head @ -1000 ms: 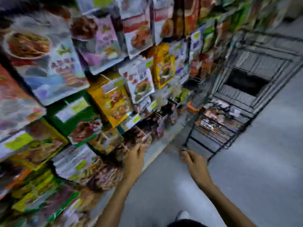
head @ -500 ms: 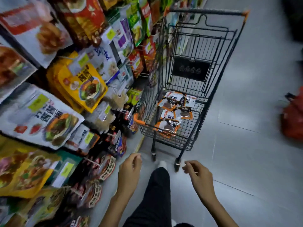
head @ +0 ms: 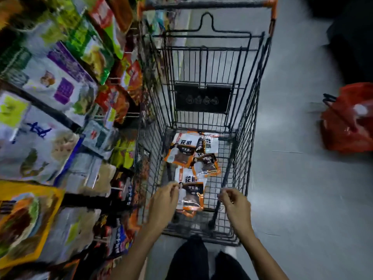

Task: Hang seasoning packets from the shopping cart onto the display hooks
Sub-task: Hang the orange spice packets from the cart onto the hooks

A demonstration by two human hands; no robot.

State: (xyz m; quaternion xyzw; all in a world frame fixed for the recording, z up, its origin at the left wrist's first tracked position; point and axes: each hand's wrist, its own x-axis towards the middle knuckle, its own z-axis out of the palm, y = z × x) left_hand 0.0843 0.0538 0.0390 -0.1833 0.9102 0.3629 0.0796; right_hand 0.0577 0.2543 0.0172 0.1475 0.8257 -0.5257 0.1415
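Dozens of blurred display packets (head: 60, 81) hanging left of the shopping cart (head: 201, 102), close against its wire side. Over the cart's near end, left hand (head: 163, 203) with fingers loosely curled and nothing seen in its grasp, fingertips in line with the nearest of the orange-and-white seasoning packets (head: 187, 152), all flat on the cart's wire bottom; over the cart's near right corner, right hand (head: 235, 205) likewise slack, thumb and forefinger nearly meeting on nothing. Well right of the cart, a red bag (head: 347, 126) on the grey floor (head: 292, 199).
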